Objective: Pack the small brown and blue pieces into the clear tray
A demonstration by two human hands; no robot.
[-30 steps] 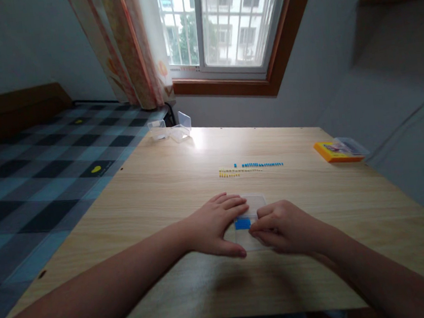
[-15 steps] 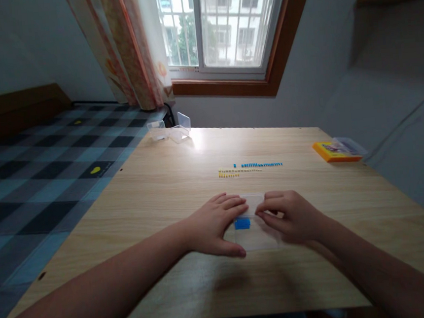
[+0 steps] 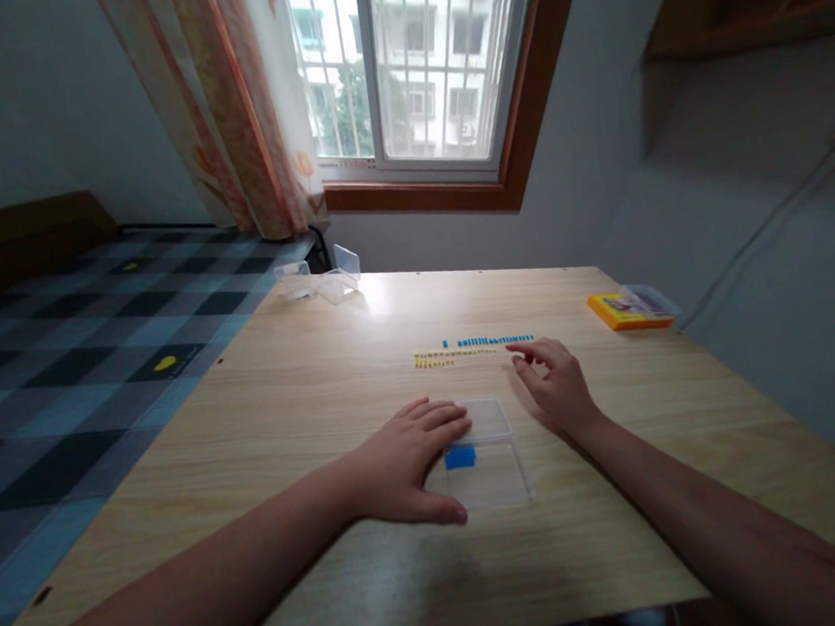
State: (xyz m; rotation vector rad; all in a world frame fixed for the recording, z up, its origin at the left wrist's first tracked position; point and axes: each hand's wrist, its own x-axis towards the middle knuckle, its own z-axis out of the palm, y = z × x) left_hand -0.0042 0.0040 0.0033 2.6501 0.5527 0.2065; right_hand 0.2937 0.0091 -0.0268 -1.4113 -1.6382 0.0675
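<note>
A shallow clear plastic box (image 3: 495,462) lies on the wooden table (image 3: 323,399) with a blue block (image 3: 460,456) at its left side. My left hand (image 3: 405,460) rests flat and open on the table, fingers touching the box's left edge. My right hand (image 3: 556,384) is beyond the box, fingers loosely curled, with index finger and thumb reaching toward the right end of two rows of small pieces: a blue row (image 3: 494,339) and a yellow row (image 3: 445,358). Nothing shows between its fingers.
Open clear plastic containers (image 3: 321,280) stand at the table's far left corner. A yellow box with a clear lid (image 3: 630,307) lies at the far right edge. A bed with a checked cover (image 3: 85,352) is left of the table; a window is behind.
My right hand left the clear box and moved away from me toward the rows of small pieces. The left hand stayed at the box. The camera tilted slightly.
</note>
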